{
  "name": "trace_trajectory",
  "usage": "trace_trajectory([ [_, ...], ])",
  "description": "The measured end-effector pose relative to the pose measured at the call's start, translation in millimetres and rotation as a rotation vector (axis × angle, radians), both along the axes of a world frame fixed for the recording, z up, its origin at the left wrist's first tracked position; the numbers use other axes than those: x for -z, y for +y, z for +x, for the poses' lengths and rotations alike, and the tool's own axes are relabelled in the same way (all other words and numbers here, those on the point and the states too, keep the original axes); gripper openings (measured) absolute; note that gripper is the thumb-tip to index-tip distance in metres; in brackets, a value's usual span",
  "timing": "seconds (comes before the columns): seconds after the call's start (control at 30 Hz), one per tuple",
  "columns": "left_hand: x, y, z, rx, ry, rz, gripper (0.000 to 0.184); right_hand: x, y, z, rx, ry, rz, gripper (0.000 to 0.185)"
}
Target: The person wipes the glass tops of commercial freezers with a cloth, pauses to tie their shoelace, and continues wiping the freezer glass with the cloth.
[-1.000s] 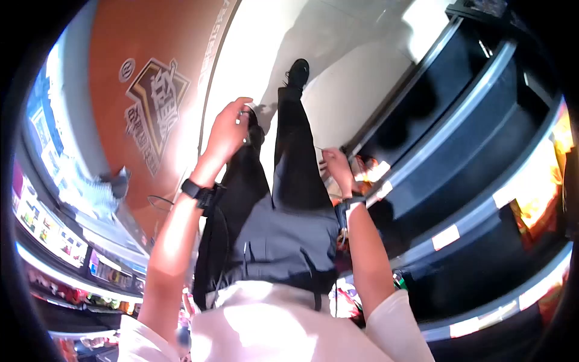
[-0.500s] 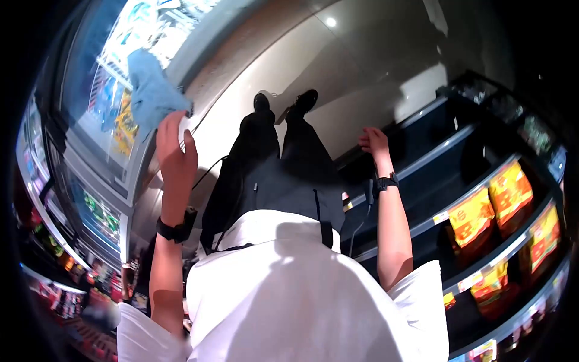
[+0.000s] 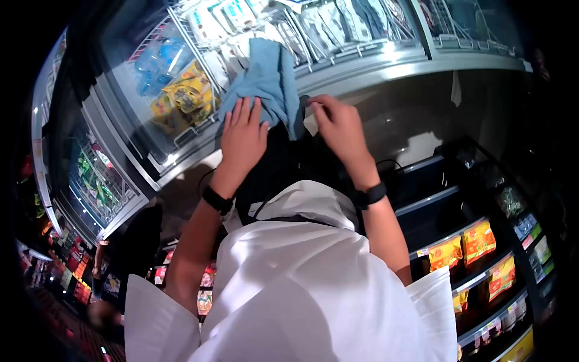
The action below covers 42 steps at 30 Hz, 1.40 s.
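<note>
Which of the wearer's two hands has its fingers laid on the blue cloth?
The left hand, its fingers extended over the blue cloth; the right hand is beside the cloth, fingers bent.

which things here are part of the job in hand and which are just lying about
In use, it seems:
- cloth, under left hand
- right hand, near it
- case rim

Just about:
- yellow packs in the case
- shelf bags

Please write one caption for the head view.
Left hand resting on a blue cloth over a display case's edge, right hand nearby.
</note>
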<state>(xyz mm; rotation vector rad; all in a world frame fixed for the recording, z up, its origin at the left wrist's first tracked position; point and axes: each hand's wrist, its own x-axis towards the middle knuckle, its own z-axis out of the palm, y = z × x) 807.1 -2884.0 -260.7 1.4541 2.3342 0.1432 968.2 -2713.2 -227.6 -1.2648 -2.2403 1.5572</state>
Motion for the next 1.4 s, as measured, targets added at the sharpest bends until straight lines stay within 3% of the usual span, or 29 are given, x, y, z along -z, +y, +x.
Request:
trace_trajectory([
  [0.1,2,9,-16,-0.034,-0.037,-0.01,0.047,14,-12,-45,-0.164,-0.065,0.251,0.021],
  [0.27,12,40,-61,-0.081,-0.009,0.102,0.034,18,-26,-77,-0.336,-0.283,0.37,0.029],
  [0.5,26,79,-111,-0.213,-0.036,0.142,0.028,17,-17,-94,-0.517,-0.054,0.419,0.045],
  [0.63,30,88,-118,-0.238,-0.042,0.07,0.039,30,-15,-104,-0.573,-0.142,0.508,0.034],
  [0.7,32,83,-112,-0.25,-0.014,0.129,0.036,34,-7,-105,-0.544,-0.183,0.523,0.019],
  [0.77,36,77,-108,-0.246,0.026,0.167,0.039,36,3,-102,-0.504,-0.266,0.543,0.019],
  [0.97,26,54,-90,-0.227,0.008,0.17,0.046,22,21,-96,-0.438,-0.166,0.528,0.019],
  [1.07,16,37,-81,-0.18,0.013,0.143,0.05,20,15,-101,-0.59,-0.004,0.442,0.034],
  [1.2,12,40,-85,-0.155,0.009,0.125,0.05,30,13,-103,-0.695,-0.243,0.419,0.044],
  [1.3,11,52,-90,-0.192,-0.058,0.15,0.051,27,18,-109,-0.586,-0.499,0.412,0.063],
  [1.4,14,65,-102,-0.194,-0.05,0.16,0.049,18,27,-125,-0.548,-0.57,0.358,0.066],
])
